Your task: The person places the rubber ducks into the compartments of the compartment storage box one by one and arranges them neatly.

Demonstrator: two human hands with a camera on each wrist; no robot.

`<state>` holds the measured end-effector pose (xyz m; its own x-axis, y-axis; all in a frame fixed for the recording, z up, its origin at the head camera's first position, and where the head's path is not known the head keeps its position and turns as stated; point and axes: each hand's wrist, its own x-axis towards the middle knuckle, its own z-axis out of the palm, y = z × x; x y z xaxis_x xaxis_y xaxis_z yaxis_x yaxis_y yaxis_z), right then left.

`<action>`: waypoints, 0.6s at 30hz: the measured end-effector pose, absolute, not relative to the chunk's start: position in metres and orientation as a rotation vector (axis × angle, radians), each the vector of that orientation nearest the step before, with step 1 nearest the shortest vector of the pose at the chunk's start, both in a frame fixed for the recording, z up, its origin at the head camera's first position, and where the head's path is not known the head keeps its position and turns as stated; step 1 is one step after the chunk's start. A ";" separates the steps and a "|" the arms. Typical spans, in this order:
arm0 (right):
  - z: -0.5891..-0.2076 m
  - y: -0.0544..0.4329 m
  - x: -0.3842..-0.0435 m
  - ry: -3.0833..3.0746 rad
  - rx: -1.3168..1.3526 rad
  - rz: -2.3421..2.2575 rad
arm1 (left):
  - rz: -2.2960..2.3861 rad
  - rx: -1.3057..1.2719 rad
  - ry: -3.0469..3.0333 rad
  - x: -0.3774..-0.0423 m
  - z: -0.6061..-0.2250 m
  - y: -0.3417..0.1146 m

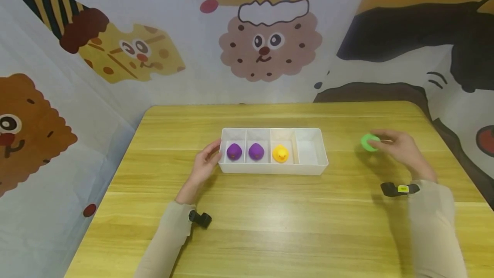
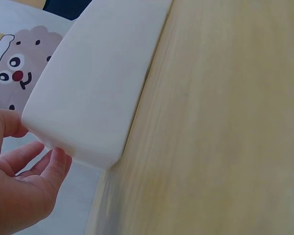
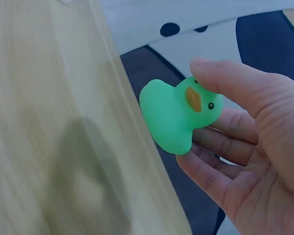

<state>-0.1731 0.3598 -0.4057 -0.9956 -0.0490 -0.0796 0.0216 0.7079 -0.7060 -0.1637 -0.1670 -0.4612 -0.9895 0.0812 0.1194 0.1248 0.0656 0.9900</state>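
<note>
A white box (image 1: 270, 169) with several compartments in a row stands on the table. Its two left compartments each hold a purple rubber duck, one (image 1: 233, 152) at the end and one (image 1: 256, 152) beside it. The third holds a yellow rubber duck (image 1: 280, 154); the rightmost holds nothing. My left hand (image 1: 204, 164) rests on the box's left end, thumb near the rim and fingertips against the end wall in the left wrist view. To the right of the box, my right hand (image 1: 401, 147) pinches a green rubber duck (image 3: 171, 115) above the table, thumb on its head.
The wooden table (image 1: 247, 231) has rounded far corners. Behind it hangs a pale cloth (image 1: 200, 89) printed with cartoon figures. Each wrist wears a small black camera, one on the left (image 1: 200, 219) and one on the right (image 1: 393, 189).
</note>
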 end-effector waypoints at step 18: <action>-0.394 0.318 -0.179 2.861 -0.231 -1.193 | -2.156 -0.160 -2.286 -0.164 -0.459 -0.166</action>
<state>-0.1787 0.3175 -0.3940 -0.9884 -0.1495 0.0262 -0.1238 0.6943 -0.7090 -0.1639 -0.1663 -0.4591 -0.9948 0.0769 0.0665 0.0709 0.0557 0.9959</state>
